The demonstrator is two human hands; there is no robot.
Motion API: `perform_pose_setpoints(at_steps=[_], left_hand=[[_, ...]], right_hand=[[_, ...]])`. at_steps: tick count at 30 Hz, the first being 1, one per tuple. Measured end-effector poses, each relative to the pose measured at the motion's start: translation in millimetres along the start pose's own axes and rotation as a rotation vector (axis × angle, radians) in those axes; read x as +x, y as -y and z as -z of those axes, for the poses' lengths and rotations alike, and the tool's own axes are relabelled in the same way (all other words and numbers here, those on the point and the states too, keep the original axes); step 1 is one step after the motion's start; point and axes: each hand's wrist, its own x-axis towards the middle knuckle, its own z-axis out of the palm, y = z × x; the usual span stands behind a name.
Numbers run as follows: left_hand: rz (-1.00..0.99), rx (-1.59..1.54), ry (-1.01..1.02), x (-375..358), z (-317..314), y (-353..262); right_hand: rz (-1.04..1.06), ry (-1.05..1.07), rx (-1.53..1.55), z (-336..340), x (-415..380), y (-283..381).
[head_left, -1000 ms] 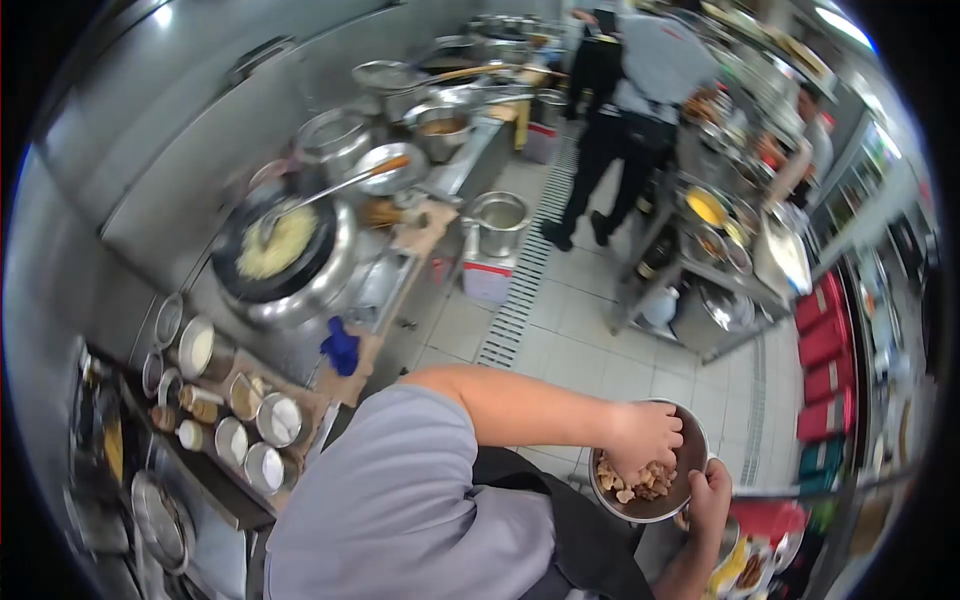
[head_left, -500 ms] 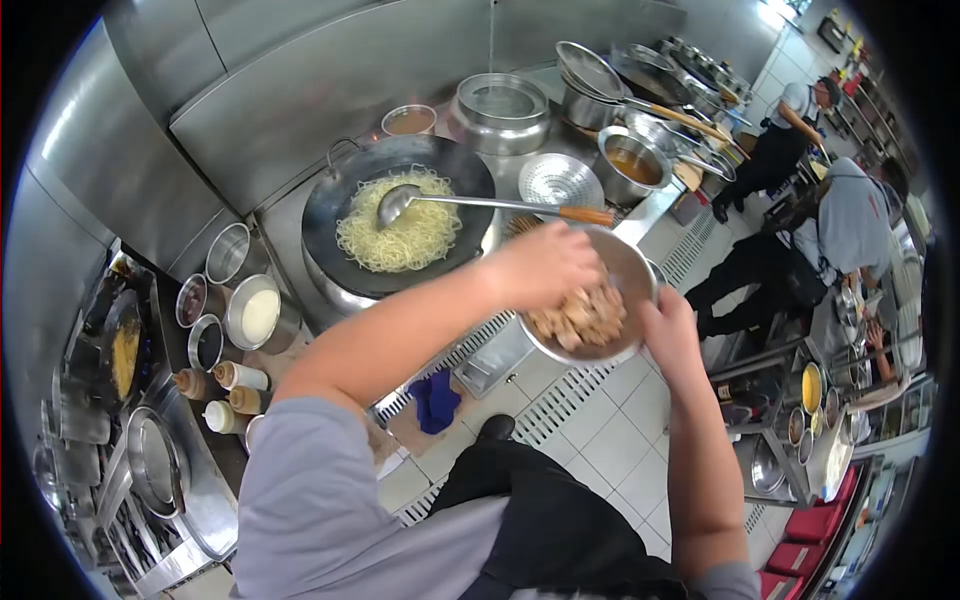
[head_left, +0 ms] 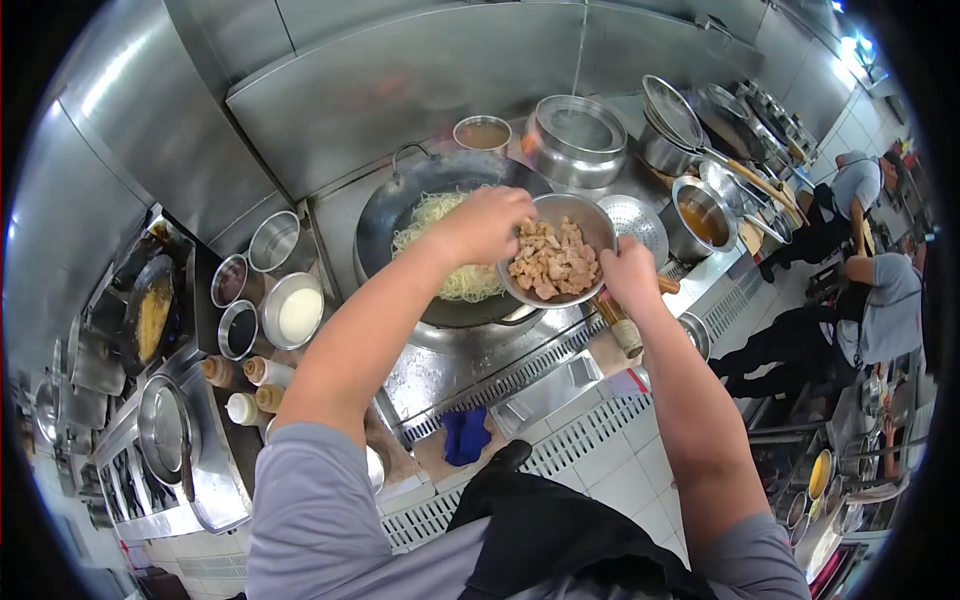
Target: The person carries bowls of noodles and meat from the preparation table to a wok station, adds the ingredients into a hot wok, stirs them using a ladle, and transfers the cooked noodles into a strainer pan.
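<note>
My right hand (head_left: 631, 272) grips the right rim of a steel bowl (head_left: 602, 222) with pieces of cooked meat (head_left: 553, 262) in it. The bowl is over the right edge of a black wok (head_left: 378, 232), which contains pale noodles (head_left: 432, 212). My left hand (head_left: 487, 226), fingers curled, is at the bowl's left edge, above the noodles. Its fingertips reach the meat, but whether they hold some is hidden. An orange ladle handle (head_left: 668, 286) and a bamboo brush (head_left: 626, 335) show below the bowl; the ladle's head is hidden.
Left of the wok are a bowl of white contents (head_left: 300, 315), a bowl of dark liquid (head_left: 238, 330) and squeeze bottles (head_left: 268, 372). To the right stand a perforated strainer (head_left: 637, 228) and a pot of brown liquid (head_left: 703, 218). Two people (head_left: 868, 300) work at far right.
Both hands have brought the bowl forward and left from beside the wok to over its right edge. My left hand has moved from atop the meat to the bowl's left side. The view has shifted.
</note>
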Motion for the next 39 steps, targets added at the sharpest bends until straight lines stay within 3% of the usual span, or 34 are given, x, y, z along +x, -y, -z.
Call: perform_pose_setpoints(at_steps=[2,4,5,12,14,17,22,24,28,30,34,37,39], left_hand=[[-0.045,0.006,0.004,6.8,-12.6,-2.8],[-0.13,0.224,0.148,11.8,-18.7,-7.1],[-0.095,0.218,0.314,17.1,-15.5,-10.0],[-0.098,0.415,0.345,30.7,-23.3,2.1],[-0.119,0.416,0.188,31.0,-22.5,11.0],[-0.071,0.351,0.142,30.5,-9.8,26.4],[0.064,0.303,0.201,10.6,32.1,47.2],[0.084,0.194,-0.061,1.6,47.1,48.9],[0.144,0.067,-0.19,-12.3,77.3,18.8],[0.255,-0.097,-0.189,-17.6,83.8,2.7],[0.22,-0.173,-0.192,-26.3,81.9,-25.0],[0.216,-0.208,-0.207,-36.2,83.7,-31.0],[0.315,-0.249,-0.338,-42.1,88.0,-28.8]], right_hand=[[0.029,0.01,-0.003,-3.0,1.0,2.2],[0.098,0.002,-0.042,-6.6,3.7,1.2],[0.157,-0.029,-0.109,-9.7,7.5,-3.2],[0.062,-0.036,-0.061,-5.0,14.0,-3.1],[0.005,-0.023,-0.022,-2.3,16.5,-2.2],[-0.01,-0.054,-0.046,4.9,17.0,0.6],[-0.065,-0.084,-0.024,18.5,17.0,-14.1],[-0.05,-0.092,0.063,25.1,10.8,-22.7],[-0.008,-0.148,0.401,36.7,-2.1,-64.0],[-0.098,-0.156,0.666,33.9,-19.3,-63.7],[-0.204,-0.109,0.502,39.6,-46.5,-58.6],[-0.261,-0.18,0.672,47.6,-73.2,-76.7],[-0.254,-0.21,0.645,63.9,-94.9,-96.1]])
